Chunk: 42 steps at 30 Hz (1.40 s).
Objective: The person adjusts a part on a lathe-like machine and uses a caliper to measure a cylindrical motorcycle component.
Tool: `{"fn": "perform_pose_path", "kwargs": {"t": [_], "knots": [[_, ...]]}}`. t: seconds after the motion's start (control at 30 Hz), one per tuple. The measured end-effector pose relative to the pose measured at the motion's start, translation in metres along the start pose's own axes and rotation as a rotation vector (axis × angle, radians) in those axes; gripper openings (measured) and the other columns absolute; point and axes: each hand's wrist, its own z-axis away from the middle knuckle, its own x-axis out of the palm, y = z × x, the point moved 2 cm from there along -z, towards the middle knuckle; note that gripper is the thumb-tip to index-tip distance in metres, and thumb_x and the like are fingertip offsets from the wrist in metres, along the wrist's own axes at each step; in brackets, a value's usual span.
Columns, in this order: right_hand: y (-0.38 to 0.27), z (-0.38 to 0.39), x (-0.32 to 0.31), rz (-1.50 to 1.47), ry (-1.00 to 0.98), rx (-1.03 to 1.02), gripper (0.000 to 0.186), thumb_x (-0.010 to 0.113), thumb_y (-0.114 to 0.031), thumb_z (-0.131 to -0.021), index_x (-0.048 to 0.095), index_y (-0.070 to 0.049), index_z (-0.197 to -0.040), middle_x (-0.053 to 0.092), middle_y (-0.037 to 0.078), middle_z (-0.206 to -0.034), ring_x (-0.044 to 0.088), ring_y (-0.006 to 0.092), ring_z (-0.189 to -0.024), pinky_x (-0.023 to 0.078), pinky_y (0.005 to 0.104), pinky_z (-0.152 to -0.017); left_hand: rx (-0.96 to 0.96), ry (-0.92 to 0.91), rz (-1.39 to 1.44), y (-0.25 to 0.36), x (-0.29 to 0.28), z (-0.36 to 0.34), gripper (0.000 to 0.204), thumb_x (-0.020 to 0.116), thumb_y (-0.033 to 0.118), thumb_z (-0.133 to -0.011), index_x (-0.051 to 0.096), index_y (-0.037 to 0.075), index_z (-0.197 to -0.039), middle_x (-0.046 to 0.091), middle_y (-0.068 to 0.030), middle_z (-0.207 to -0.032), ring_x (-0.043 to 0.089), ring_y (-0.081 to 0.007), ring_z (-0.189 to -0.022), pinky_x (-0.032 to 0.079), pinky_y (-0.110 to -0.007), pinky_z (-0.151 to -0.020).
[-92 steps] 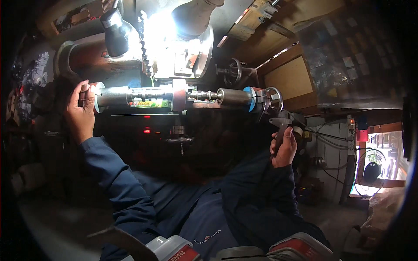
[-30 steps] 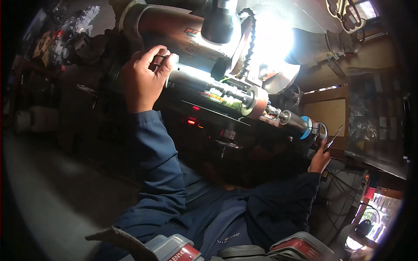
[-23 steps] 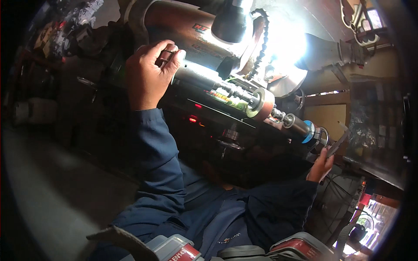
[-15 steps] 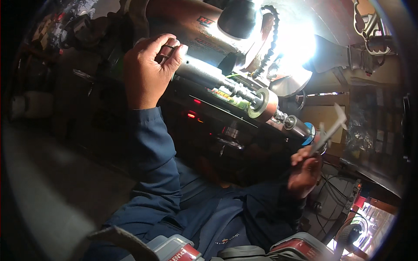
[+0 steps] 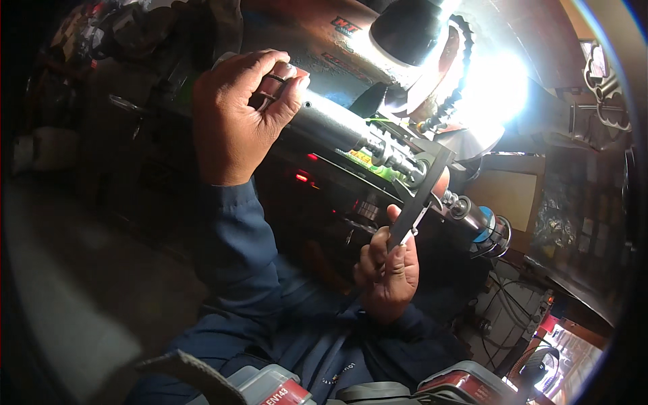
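Note:
My left hand (image 5: 236, 115) is curled round the near-left end of a grey metal cylinder (image 5: 332, 123) on a machine; a dark band shows among its fingers. From the cylinder's other end a stepped shiny shaft (image 5: 390, 152) runs right to a round metal collar (image 5: 443, 181). My right hand (image 5: 391, 277) grips a caliper (image 5: 413, 214), with thumb and fingers on its beam. Its jaws lie at the collar, partly in front of it; whether they touch I cannot tell. Beyond the collar sits another cylinder (image 5: 466, 210) with a blue ring (image 5: 485, 225).
A large rust-coloured machine housing (image 5: 304, 40) with a black lamp head (image 5: 409, 32) stands behind the shaft, beside a bright glare. Red indicator lights (image 5: 302, 177) glow below. A cardboard sheet (image 5: 511, 196) and a fan (image 5: 536, 368) are at the right. Respirator filters (image 5: 273, 388) show at the bottom.
My right hand has brought the caliper left and up to the collar, turning it across the shaft. My left hand keeps its hold on the cylinder. The view has shifted slightly.

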Motion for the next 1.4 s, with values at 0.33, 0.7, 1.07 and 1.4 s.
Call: {"fn": "perform_pose_path", "kwargs": {"t": [0.33,0.7,1.07,1.4], "knots": [[0.011,-0.003,-0.001,-0.118,0.145,0.196,0.041,0.045,-0.031,-0.103,0.049,0.000,-0.128,0.036,-0.004,-0.068,0.034,0.0068,-0.052,0.030,0.0231,-0.047,-0.021,-0.007,0.028,-0.002,0.002,0.001,0.024,0.080,0.013,-0.077,0.068,0.002,-0.095,0.067,-0.0071,-0.078,0.066,-0.0143,-0.065,0.052,-0.025,-0.058],[0.015,-0.006,0.002,-0.079,0.162,0.165,0.039,0.040,-0.039,-0.104,0.051,-0.004,-0.117,0.031,-0.005,-0.068,0.027,0.0049,-0.050,0.023,0.0217,-0.043,-0.006,-0.018,-0.006,-0.002,-0.001,0.001,0.025,0.080,0.017,-0.077,0.069,0.003,-0.094,0.069,-0.0067,-0.079,0.067,-0.0157,-0.066,0.052,-0.026,-0.062],[0.023,-0.009,0.005,-0.040,0.256,0.164,0.039,0.036,-0.046,-0.104,0.048,-0.008,-0.101,0.028,-0.006,-0.062,0.024,0.0053,-0.046,0.021,0.0226,-0.040,0.023,-0.016,-0.028,-0.001,-0.002,0.000,0.024,0.080,0.016,-0.077,0.069,0.002,-0.093,0.070,-0.0064,-0.079,0.068,-0.0161,-0.068,0.052,-0.027,-0.063],[0.005,-0.008,0.014,-0.022,0.322,0.304,0.042,0.034,-0.051,-0.103,0.047,-0.012,-0.094,0.026,-0.007,-0.062,0.022,0.0056,-0.045,0.021,0.0230,-0.040,-0.003,-0.021,0.032,-0.006,0.000,0.001,0.024,0.080,0.016,-0.076,0.068,0.003,-0.093,0.069,-0.0063,-0.078,0.066,-0.0168,-0.066,0.051,-0.028,-0.062]]}}
